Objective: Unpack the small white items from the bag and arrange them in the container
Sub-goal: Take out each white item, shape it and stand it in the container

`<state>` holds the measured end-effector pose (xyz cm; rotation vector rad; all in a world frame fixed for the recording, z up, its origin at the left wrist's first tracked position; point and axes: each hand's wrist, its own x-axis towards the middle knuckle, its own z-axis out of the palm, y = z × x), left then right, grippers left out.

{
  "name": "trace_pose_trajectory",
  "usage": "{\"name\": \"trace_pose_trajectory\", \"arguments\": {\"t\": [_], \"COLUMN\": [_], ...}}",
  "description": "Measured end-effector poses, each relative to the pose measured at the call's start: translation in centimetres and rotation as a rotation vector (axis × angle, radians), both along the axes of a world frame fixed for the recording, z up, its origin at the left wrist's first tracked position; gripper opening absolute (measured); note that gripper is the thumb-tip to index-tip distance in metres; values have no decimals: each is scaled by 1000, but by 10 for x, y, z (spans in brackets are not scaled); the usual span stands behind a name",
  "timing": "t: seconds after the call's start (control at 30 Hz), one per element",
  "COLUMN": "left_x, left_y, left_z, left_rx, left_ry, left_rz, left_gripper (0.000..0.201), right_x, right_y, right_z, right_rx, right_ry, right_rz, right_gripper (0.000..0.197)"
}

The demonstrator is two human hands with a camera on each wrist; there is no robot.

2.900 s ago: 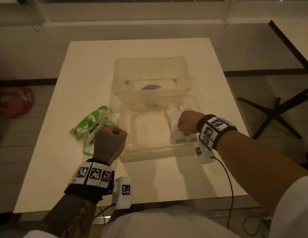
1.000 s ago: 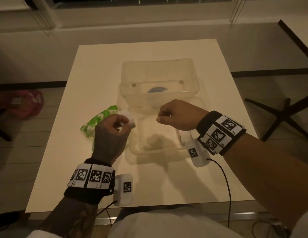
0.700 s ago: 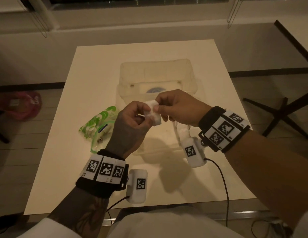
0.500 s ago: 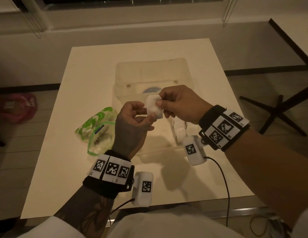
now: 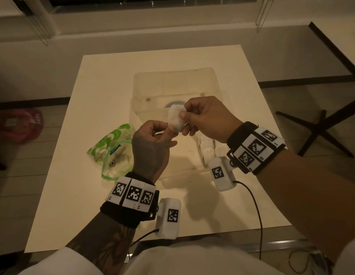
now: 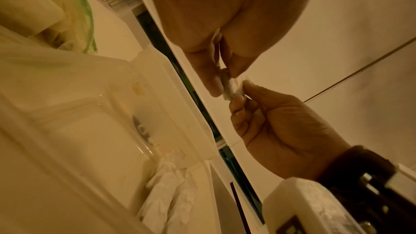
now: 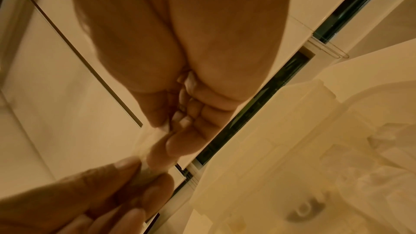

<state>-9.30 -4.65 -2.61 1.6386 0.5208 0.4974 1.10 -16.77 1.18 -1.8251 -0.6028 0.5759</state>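
Note:
A small white packet [image 5: 175,119] is held in the air above the clear shallow tray [image 5: 178,167]. My right hand [image 5: 183,118] pinches its right side between thumb and fingers. My left hand [image 5: 169,129] pinches its lower end, as the left wrist view shows at the packet [image 6: 230,89]. In the right wrist view the packet [image 7: 146,150] is a blur between both hands' fingertips. The green-printed clear bag [image 5: 113,153] lies open on the table left of the tray, with white items inside. Several white packets [image 5: 207,150] lie along the tray's right side, partly hidden by my right wrist.
A deeper clear box [image 5: 174,84] stands just behind the tray, with something dark and round at its bottom. The white table [image 5: 83,195] ends close to my body. A dark table leg [image 5: 321,128] stands on the floor at the right, a pink object [image 5: 20,124] on the floor at the left.
My left hand carried a packet from the bag towards the middle and my right hand came from the tray's right side to meet it. Both now hold it, slightly higher than before.

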Motion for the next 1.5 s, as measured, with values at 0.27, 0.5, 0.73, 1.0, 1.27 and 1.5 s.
{"name": "trace_pose_trajectory", "arguments": {"t": [0.27, 0.5, 0.73, 1.0, 1.27, 1.5], "left_x": [-2, -1, 0, 1, -2, 3], "left_y": [6, 3, 10, 6, 5, 6], "left_z": [3, 11, 10, 13, 10, 8], "left_rx": [-71, -174, -207, -209, -246, -289], "left_ry": [48, 37, 41, 50, 40, 96], "left_rz": [-99, -166, -212, -305, -420, -361], "left_gripper": [8, 28, 18, 12, 17, 15], "right_x": [0, -2, 0, -1, 3, 2], "right_y": [2, 3, -1, -9, -11, -11], "right_z": [-1, 2, 9, 10, 10, 8], "right_rx": [-37, -16, -77, -57, -20, -9], "right_ry": [-66, -48, -120, -68, -74, -68], "right_rz": [-8, 38, 33, 37, 61, 34], "right_gripper": [9, 16, 17, 19, 6, 8]}}
